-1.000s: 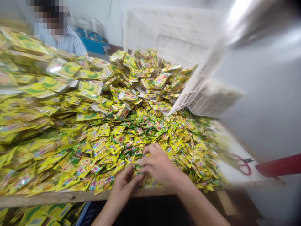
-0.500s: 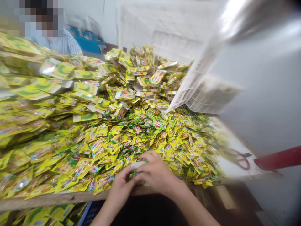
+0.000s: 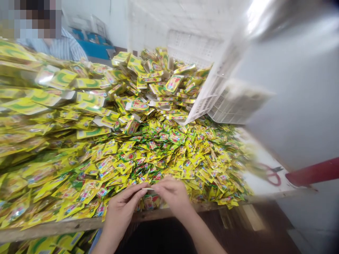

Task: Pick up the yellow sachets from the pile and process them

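Both hands meet at the table's near edge around a small printed carton (image 3: 151, 201). Its white flap edge shows between the fingertips, and much of it is hidden by the fingers. My left hand (image 3: 120, 206) pinches the left end of the flap with thumb and forefinger. From the other side, my right hand (image 3: 173, 194) grips the right end with bent fingers. Just beyond them lies a heap of small yellow and green sachets (image 3: 169, 151), spread up to the table edge. Open yellow cartons (image 3: 137, 104) with white flaps are piled behind the sachets.
A white plastic crate (image 3: 205, 102) lies tipped at the back, cartons spilling from it. Red-handled scissors (image 3: 274, 176) rest on the right of the table, near a red pole (image 3: 315, 173). More yellow packs (image 3: 50, 243) are below the table. Across sits a person in a striped shirt (image 3: 69, 46).
My hands have moved slightly apart and turned. The carton's white flap, which stood open, now shows only as a thin edge between my fingertips. The view has shifted a little.
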`<action>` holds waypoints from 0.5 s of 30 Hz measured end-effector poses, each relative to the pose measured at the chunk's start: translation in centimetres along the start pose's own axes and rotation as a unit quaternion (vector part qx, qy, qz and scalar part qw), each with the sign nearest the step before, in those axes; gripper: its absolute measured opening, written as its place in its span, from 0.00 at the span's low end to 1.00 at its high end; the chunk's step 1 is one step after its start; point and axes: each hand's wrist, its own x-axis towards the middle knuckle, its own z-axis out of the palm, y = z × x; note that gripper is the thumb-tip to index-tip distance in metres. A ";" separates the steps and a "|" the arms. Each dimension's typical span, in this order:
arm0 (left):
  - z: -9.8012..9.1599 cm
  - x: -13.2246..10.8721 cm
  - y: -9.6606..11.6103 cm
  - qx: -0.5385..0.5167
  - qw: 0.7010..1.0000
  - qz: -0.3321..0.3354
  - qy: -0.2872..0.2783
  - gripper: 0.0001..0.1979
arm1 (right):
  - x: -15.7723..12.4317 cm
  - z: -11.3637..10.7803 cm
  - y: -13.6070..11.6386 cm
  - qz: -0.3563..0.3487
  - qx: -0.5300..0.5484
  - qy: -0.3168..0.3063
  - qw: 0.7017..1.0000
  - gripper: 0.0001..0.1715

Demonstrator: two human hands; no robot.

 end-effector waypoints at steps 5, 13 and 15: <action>0.6 0.4 -0.1 0.024 0.999 0.034 -0.004 0.17 | 0.5 0.2 0.3 0.033 0.000 0.034 0.999 0.09; -0.4 1.3 -0.5 0.119 0.968 0.215 -0.057 0.08 | 0.2 -0.2 0.9 -0.153 -0.116 0.020 0.981 0.05; -0.8 1.1 -1.0 0.132 0.960 0.233 -0.076 0.09 | -0.8 -0.3 1.0 -0.183 -0.148 0.008 0.972 0.09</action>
